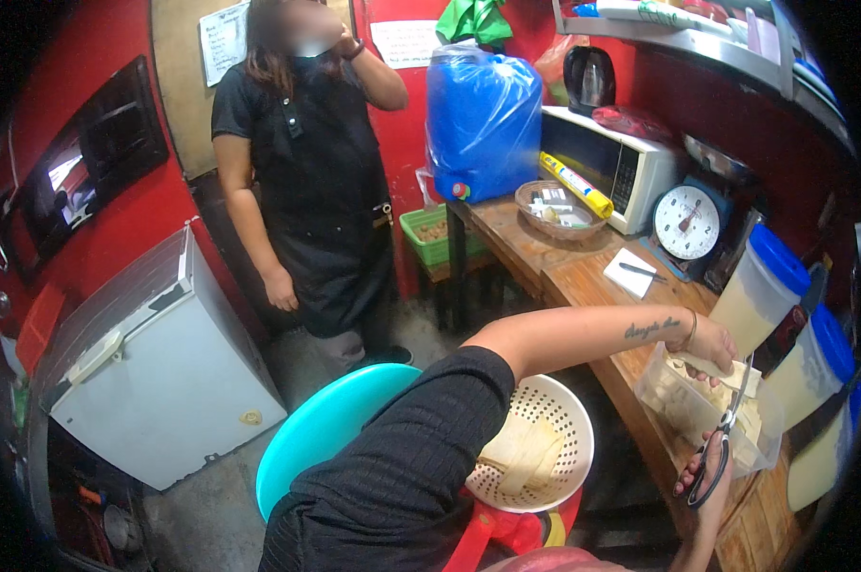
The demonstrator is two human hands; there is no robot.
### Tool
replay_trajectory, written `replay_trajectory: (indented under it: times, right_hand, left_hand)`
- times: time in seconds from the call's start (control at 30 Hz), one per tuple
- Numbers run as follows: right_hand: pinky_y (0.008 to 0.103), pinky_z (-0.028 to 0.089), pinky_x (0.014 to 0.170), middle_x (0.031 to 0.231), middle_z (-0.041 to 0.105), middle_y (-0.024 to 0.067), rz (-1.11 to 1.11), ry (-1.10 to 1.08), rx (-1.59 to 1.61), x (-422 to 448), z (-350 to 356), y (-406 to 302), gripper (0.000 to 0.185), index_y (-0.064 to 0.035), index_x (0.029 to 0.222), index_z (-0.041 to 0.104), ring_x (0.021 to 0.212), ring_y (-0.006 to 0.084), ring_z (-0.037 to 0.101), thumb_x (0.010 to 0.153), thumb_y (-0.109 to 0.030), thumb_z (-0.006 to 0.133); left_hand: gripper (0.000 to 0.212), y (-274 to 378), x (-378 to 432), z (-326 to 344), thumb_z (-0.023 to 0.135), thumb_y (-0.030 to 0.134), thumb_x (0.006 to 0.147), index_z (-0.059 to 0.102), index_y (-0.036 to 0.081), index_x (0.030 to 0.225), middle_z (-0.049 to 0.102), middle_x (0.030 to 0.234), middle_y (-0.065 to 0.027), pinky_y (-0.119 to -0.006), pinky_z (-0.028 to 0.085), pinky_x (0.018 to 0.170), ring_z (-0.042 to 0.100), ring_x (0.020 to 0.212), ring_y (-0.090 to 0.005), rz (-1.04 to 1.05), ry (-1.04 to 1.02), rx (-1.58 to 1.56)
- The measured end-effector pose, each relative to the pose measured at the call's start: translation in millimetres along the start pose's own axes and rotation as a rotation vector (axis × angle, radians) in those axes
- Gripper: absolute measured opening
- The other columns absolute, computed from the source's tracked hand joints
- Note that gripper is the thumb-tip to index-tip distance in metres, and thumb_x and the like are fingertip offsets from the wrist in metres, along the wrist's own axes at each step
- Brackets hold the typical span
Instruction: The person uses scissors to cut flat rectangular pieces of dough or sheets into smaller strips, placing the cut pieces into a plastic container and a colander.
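My left hand (710, 349) grips a folded, pale sheet of food (743, 379), perhaps dough or wrapper, above a clear plastic tub (657, 400). In my right hand (716, 465) is a pair of scissors (732, 420) with dark handles. Their blades point up beside the hanging end of the sheet; whether they touch it I cannot tell. Pale cut pieces (748, 422) lie inside the tub, which stands on the wooden table (595, 300). Lower and to the left, a white colander (579, 429) holds more pale strips (527, 457), partly hidden by my left sleeve.
Blue-lidded containers (759, 282) line the table beside the tub. Farther back are a dial scale (686, 222), microwave (641, 179), wicker basket (566, 225) and blue water container (484, 121). A person (309, 164) in black stands near a chest freezer (166, 379). A turquoise basin (316, 422) is beside me.
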State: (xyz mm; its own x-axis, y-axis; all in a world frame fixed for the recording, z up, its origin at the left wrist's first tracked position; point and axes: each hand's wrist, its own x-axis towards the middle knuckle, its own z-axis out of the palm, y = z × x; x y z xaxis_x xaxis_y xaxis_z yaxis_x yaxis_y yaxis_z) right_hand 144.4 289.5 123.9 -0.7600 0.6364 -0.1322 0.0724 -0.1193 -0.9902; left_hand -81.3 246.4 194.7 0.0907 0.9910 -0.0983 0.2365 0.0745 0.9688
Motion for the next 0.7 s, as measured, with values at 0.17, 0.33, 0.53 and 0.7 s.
replay_trajectory:
  times: [0.17,0.33,0.53,0.7]
  right_hand:
    - [0.0229,0.035,0.034,0.055,0.037,-0.0021,0.038,0.07,0.034,-8.4,-3.6,-3.3,0.028,-0.0125,0.103,0.042,0.039,0.007,0.037,0.09,-0.037,0.048]
    - [0.0206,0.036,0.036,0.059,0.04,-0.0031,0.016,-0.093,-0.043,-12.0,20.4,-14.2,0.025,-0.0118,0.099,0.045,0.043,0.0056,0.04,0.089,-0.034,0.051]
    - [0.0191,0.037,0.037,0.059,0.04,-0.004,0.049,-0.021,-0.051,-16.9,11.7,-16.5,0.034,-0.0133,0.09,0.043,0.042,0.0038,0.039,0.084,-0.045,0.055]
    - [0.0186,0.037,0.035,0.056,0.041,-0.004,0.047,-0.081,-0.065,-16.7,8.0,-17.6,0.035,-0.0127,0.089,0.043,0.04,0.0041,0.041,0.084,-0.045,0.056]
  left_hand:
    - [0.03,3.1,6.8,3.6,0.051,0.016,0.086,0.054,0.002,0.113,0.061,0.092,-0.0076,-0.027,0.052,0.057,0.06,0.072,-0.0121,-0.018,0.073,0.105]
    - [0.03,-5.4,-17.8,-8.0,0.05,0.022,0.088,0.054,0.005,0.112,0.06,0.081,-0.0026,-0.019,0.046,0.048,0.056,0.06,-0.0057,-0.091,0.069,0.062]
    - [0.021,-0.5,0.5,-1.0,0.049,0.022,0.089,0.054,0.008,0.104,0.057,0.069,0.0021,-0.015,0.041,0.041,0.05,0.046,-0.0018,-0.09,-0.015,-0.002]
    - [0.014,-2.8,-0.1,-7.7,0.053,0.02,0.086,0.057,0.009,0.093,0.058,0.069,0.0018,-0.017,0.04,0.041,0.048,0.046,-0.0037,-0.118,-0.035,-0.013]
